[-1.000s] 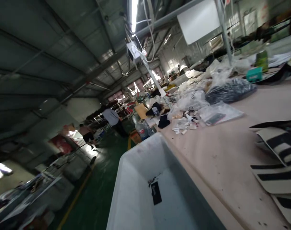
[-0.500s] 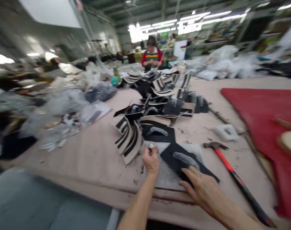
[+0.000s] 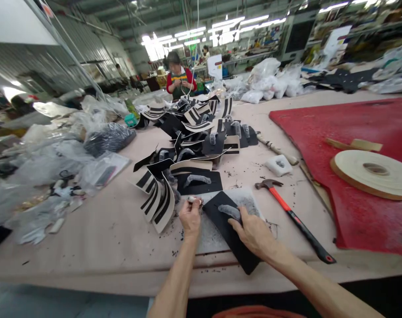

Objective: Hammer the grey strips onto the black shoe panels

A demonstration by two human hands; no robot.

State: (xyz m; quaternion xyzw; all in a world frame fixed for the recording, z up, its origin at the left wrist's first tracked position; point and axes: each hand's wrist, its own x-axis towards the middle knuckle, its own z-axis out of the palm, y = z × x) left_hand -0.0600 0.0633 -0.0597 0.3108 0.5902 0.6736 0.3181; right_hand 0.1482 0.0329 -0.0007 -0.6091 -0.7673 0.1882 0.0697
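My left hand (image 3: 190, 218) is closed in a fist around a small pale tool whose tip shows above the knuckles; I cannot name it. It sits at the left edge of a black cut piece (image 3: 227, 234) lying on a grey scuffed pad (image 3: 252, 204). Resting on that black piece, my right hand (image 3: 251, 232) has its fingers extended toward a grey fuzzy strip (image 3: 229, 210). Just left of my hands stand curled black-and-cream striped pieces (image 3: 156, 202). More black pieces are heaped behind.
A red-handled hammer (image 3: 293, 217) lies right of the pad, with a small white block (image 3: 279, 164) beyond it. A red mat (image 3: 353, 128) holds a roll of cream tape (image 3: 373, 173). Plastic bags (image 3: 55, 163) crowd the left. A person (image 3: 179, 79) works at the far end.
The view swung from a white bin and the hall to the table. Since half a second ago my right hand has slid up the black piece toward the grey strip.
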